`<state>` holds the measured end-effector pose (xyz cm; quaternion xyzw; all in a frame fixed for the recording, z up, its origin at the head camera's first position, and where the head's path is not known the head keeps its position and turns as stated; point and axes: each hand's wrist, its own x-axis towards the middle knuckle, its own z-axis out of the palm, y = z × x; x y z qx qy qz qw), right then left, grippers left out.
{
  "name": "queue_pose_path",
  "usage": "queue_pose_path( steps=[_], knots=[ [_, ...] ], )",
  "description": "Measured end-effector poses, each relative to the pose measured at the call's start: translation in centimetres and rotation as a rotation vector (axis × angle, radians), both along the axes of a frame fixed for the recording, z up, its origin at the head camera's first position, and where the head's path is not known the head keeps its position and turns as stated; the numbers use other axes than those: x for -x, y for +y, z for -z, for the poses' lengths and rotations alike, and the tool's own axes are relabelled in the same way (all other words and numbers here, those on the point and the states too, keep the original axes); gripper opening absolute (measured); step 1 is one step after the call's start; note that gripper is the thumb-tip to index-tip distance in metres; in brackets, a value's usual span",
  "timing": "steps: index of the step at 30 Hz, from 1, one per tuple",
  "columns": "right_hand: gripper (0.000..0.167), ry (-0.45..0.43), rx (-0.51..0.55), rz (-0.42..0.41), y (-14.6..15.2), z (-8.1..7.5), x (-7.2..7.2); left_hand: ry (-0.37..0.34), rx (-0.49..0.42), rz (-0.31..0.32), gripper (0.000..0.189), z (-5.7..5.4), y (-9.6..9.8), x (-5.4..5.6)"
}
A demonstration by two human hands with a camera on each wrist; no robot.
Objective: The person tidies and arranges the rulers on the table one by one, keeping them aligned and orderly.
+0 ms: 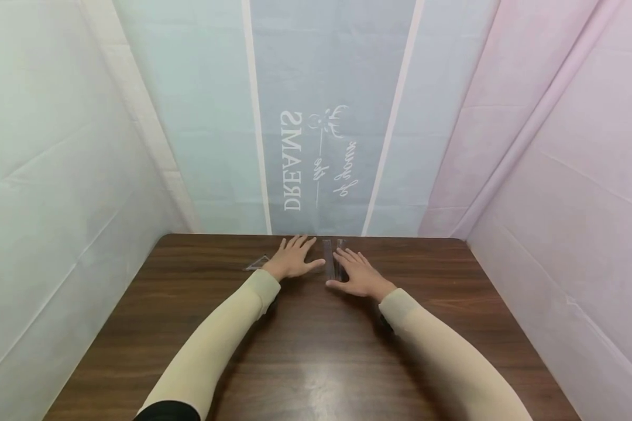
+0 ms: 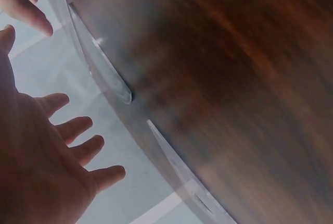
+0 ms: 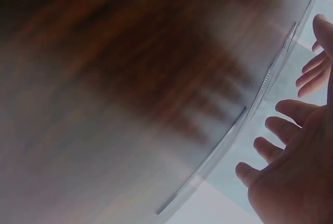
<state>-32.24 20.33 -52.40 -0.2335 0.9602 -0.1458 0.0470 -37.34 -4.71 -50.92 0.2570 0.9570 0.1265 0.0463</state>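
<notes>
My left hand [image 1: 294, 258] is held over the far part of the table with its fingers straight and spread, holding nothing. A clear triangular set square [image 1: 257, 264] lies just left of that hand, partly covered by it in the head view. My right hand [image 1: 359, 276] is likewise spread and holds nothing, a little right of the middle. Between the two hands a clear straight ruler [image 1: 328, 257] points away from me. Beside it lies a second narrow clear strip [image 1: 340, 243], overlapped by the right fingertips. Both wrist views show a gap between palm and tabletop.
The dark wood-grain table [image 1: 316, 351] ends just beyond the fingertips. A pale blue-grey cloth [image 1: 326, 70] with white mirrored lettering hangs behind it. Pale cloth walls [image 1: 58, 204] stand along both sides.
</notes>
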Motion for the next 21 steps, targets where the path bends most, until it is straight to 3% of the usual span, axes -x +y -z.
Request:
queue_pose_path(
  steps=[7, 13, 21],
  knots=[
    [0.096, -0.025, -0.022, -0.013, -0.3, -0.4, 0.2, -0.02, 0.023, 0.004, 0.09, 0.2, 0.8, 0.8],
    [0.092, -0.035, -0.027, -0.025, -0.5, -0.6, 0.4, -0.037, -0.015, 0.028, 0.088, 0.3, 1.6, 1.8],
    [0.089, -0.073, -0.032, -0.029, -1.0, -1.1, 0.4, -0.108, -0.04, 0.027, 0.079, 0.2, 2.7, 2.5]
  ],
)
